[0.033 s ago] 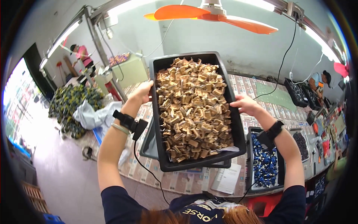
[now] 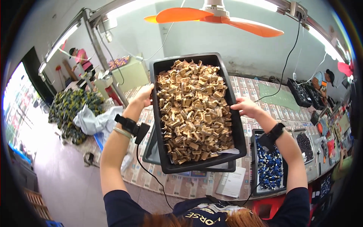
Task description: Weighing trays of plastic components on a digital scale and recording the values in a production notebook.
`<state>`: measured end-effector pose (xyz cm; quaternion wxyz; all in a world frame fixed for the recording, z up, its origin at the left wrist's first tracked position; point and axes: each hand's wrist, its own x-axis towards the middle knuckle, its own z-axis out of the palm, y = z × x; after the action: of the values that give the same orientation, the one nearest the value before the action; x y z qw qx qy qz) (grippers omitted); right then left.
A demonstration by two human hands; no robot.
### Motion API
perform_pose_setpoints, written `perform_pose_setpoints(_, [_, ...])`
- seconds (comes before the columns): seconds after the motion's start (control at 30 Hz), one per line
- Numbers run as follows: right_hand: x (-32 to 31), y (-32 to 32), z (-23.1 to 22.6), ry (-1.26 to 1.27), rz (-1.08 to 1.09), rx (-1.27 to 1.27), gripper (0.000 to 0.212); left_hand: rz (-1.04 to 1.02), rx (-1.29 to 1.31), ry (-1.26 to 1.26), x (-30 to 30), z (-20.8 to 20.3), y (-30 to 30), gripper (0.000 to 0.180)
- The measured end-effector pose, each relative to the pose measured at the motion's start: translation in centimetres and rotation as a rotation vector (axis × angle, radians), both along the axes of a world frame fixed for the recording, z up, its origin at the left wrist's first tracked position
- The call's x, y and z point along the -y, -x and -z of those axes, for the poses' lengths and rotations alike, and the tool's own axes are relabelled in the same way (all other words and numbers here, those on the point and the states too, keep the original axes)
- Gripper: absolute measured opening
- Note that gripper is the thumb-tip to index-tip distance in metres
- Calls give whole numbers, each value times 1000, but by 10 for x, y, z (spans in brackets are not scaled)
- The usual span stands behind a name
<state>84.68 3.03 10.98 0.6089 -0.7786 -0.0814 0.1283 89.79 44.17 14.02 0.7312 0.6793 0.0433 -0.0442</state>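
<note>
A: Black tray (image 2: 231,113), heaped with small tan pieces (image 2: 193,109), held up above the table (image 2: 264,90)?

B: Yes, lifted and tilted. Left hand (image 2: 143,96) clamps the tray's left rim, right hand (image 2: 245,106) clamps the right rim, fingers curled over both edges.

A: Underneath?

B: Second dark tray (image 2: 151,151) directly below, on the patterned table. Bin of blue parts (image 2: 269,166) just right of it, paper sheet (image 2: 231,182) at the near edge.

A: Wrists?

B: Black bands on both; cable (image 2: 145,170) hanging from the left one. Orange fan (image 2: 211,15) overhead.
</note>
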Motion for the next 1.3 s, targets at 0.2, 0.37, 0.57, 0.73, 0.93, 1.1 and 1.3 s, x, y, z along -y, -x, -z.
perform_pose_setpoints(0.2, [-24,-30,29,-77,89,92,23,74,278,418,21,24,-43,34])
perform_pose_setpoints(0.37, [-46,-48,48,-98,181,153,19,-77,334,333,12,25,-61,33])
perform_pose_setpoints(0.57, [-60,-55,62,-171,231,279,23,-119,376,382,0,41,-81,36])
perform_pose_setpoints(0.73, [-58,-51,69,-181,249,295,22,-120,442,465,9,37,-66,40])
perform_pose_setpoints(0.93, [-58,-40,76,-90,299,324,18,-176,468,469,18,33,-47,34])
perform_pose_setpoints(1.1, [-61,-31,66,-181,268,311,21,-109,567,514,20,25,-35,30])
perform_pose_setpoints(1.3, [-61,-24,60,-129,255,306,26,-253,620,536,18,26,-24,29])
